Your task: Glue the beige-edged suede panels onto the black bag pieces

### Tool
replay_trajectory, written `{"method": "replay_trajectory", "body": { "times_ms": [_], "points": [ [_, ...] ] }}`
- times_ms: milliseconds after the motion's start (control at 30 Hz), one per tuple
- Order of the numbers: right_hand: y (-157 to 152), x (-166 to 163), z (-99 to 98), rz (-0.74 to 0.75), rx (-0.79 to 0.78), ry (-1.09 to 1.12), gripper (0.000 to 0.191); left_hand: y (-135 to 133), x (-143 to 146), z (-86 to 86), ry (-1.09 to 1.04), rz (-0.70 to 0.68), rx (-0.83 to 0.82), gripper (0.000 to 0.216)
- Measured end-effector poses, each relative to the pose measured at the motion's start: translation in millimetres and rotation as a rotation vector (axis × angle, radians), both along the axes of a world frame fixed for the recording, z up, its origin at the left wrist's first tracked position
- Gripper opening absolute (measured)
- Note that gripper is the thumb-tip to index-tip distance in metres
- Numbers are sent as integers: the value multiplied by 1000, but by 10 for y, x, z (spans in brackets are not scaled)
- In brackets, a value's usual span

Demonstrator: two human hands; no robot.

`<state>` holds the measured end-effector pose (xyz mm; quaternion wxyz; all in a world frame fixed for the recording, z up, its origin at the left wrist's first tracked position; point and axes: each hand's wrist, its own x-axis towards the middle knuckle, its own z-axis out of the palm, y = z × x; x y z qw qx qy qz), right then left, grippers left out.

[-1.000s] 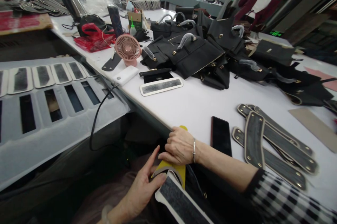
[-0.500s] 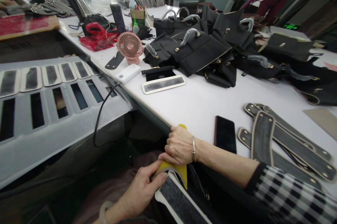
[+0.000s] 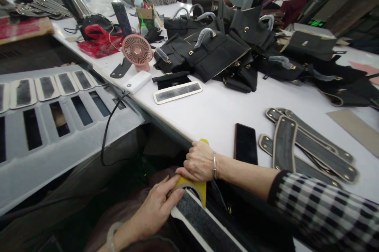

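The white table (image 3: 213, 113) spreads ahead and to the right of both grips. A heap of black bags (image 3: 219, 54) lies well beyond them; several bags have handles and metal clasps, so these look largely made up. Left of the grips, a grey rack (image 3: 83, 143) bears a row of pale-edged panels (image 3: 46, 87); whether they are worked or waiting cannot be told. Past the right forearm (image 3: 245, 173) lies a stack of riveted straps (image 3: 284, 141), untouched.

Work on the long strip (image 3: 207, 220) seems partway: its upper end is at the left grip (image 3: 168, 190), while its lower end runs down and rightward out of view. The left grip pinches that upper end between thumb and forefinger, beside the yellow piece (image 3: 201, 190). The right grip (image 3: 197, 161) is curled firmly over the yellow piece and hides much of it.

A pink fan (image 3: 137, 50) stands well ahead and leftward of the grips. A phone (image 3: 245, 144) lies just beyond the right forearm, perhaps near enough to be nudged. A white box (image 3: 136, 83) sits before the fan.
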<state>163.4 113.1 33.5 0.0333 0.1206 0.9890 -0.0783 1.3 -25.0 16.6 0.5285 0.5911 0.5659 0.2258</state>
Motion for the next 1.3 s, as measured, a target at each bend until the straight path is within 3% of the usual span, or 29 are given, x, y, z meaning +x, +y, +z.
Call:
{"method": "replay_trajectory", "body": {
  "times_ms": [167,333,533,700,900,1100,1300],
  "points": [
    [-81,56,-26,-77,-35,-24,63,30,-37,-36,106,-108,58,48],
    [-257,139,-26,-201,-57,-46,61,78,-40,8,38,-195,106,42],
    [-536,204,-25,-396,-41,-92,61,175,-71,60,-172,-207,-58,39],
    [-683,252,-15,-493,-29,-126,60,316,-41,-67,-342,-107,-167,58],
    [-814,328,52,-598,-97,-145,63,395,15,-181,-405,-189,-165,49],
    [-947,428,27,-766,-287,-81,59,357,-22,-138,-363,-227,-90,46],
    [-921,700,37,-1032,-706,119,72,399,-41,-87,-309,-296,-36,39]
  ]
}}
